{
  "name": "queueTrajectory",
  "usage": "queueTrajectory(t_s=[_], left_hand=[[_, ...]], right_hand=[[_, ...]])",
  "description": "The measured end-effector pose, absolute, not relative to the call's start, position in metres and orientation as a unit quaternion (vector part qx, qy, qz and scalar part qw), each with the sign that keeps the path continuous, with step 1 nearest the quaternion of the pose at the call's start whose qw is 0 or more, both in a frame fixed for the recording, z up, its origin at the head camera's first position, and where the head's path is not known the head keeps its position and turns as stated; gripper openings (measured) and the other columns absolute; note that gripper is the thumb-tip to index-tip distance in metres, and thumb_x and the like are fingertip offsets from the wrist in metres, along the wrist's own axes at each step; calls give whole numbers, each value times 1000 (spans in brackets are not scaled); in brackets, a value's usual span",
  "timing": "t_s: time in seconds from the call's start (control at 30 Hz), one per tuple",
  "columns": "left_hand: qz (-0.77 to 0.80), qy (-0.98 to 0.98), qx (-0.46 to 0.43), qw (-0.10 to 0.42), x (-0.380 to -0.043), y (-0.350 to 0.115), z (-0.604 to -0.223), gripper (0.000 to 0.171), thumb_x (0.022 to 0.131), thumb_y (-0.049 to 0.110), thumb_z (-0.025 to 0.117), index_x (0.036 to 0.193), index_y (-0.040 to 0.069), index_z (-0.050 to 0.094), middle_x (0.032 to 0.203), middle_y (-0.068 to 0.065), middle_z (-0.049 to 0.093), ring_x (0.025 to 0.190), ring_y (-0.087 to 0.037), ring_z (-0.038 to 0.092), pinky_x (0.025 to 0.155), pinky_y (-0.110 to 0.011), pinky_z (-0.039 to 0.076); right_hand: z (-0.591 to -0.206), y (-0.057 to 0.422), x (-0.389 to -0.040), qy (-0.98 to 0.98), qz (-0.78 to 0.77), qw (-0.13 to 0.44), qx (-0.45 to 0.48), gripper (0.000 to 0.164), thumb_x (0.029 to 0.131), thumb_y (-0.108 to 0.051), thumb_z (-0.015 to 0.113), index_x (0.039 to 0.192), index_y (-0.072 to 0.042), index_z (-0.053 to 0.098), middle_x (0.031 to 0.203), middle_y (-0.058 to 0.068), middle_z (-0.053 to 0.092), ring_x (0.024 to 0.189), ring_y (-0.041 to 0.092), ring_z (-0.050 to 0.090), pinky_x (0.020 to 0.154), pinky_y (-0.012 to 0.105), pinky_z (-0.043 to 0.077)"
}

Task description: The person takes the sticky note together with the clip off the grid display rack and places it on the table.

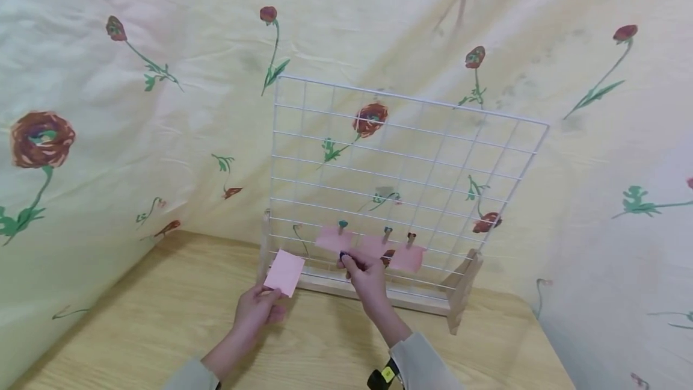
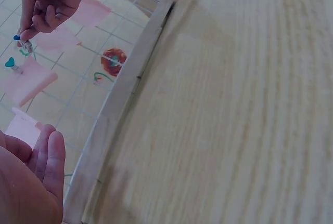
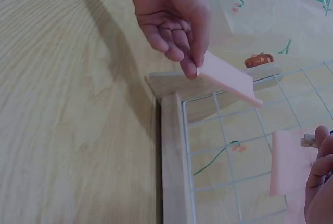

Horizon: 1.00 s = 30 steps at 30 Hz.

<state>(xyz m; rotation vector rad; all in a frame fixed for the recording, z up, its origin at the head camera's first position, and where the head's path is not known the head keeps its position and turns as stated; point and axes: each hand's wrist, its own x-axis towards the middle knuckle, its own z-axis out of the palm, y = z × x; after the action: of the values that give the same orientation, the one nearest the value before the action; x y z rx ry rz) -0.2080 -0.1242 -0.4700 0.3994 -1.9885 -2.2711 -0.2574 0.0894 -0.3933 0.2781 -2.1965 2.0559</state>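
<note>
At the fingertips of the right hand [image 1: 370,275], I have a blue-topped clothespin [image 3: 309,141] pinched, to its left a pink paper slip [image 1: 284,272] pinched by the left hand [image 1: 257,310], and just beyond, three clipped pink slips [image 1: 408,259] on a white wire grid [image 1: 397,179].

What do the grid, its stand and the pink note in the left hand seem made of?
Grid: probably white-coated metal, judging by thin, straight bars.
Stand: apparently wood, matte and pale, with faint grain.
Pink note: likely matte paper, thin with a curled edge.
</note>
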Motion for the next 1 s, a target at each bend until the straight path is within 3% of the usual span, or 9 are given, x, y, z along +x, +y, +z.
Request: queueTrajectory(t_s=[0.2, 0.47, 0.7, 1.0], left_hand=[[-744, -656, 120, 31, -203, -127, -477, 24, 94, 10, 58, 108, -10, 55, 92, -12, 71, 67, -20, 67, 59, -32, 60], [-742, -657, 130, 29, -198, -128, -484, 19, 92, 8, 60, 101, -8, 57, 93, -16, 71, 64, -21, 68, 56, -32, 59], [-733, -664, 145, 23, -194, -129, -489, 20, 91, 8, 61, 100, -9, 58, 88, -13, 71, 62, -21, 68, 55, -33, 59], [-725, -672, 153, 11, -191, -130, -495, 20, 90, 7, 61, 100, -11, 58, 83, -11, 71, 57, -19, 66, 52, -34, 59]], right_hand=[[-401, 98, -251, -737, 665, 64, 101, 21, 93, -3, 61, 110, 7, 68, 88, 20, 70, 69, 13, 62, 59, 19, 51], [-410, 112, -244, -751, 644, 70, 125, 21, 91, 1, 62, 109, 9, 67, 86, 21, 70, 71, 21, 66, 62, 24, 57], [-397, 117, -222, -793, 592, 65, 131, 17, 89, 3, 63, 104, 8, 70, 86, 23, 70, 68, 36, 66, 46, 12, 42], [-435, 128, -235, -818, 550, 60, 159, 23, 88, -6, 69, 109, 3, 70, 86, 18, 73, 62, 26, 67, 43, 14, 39]])
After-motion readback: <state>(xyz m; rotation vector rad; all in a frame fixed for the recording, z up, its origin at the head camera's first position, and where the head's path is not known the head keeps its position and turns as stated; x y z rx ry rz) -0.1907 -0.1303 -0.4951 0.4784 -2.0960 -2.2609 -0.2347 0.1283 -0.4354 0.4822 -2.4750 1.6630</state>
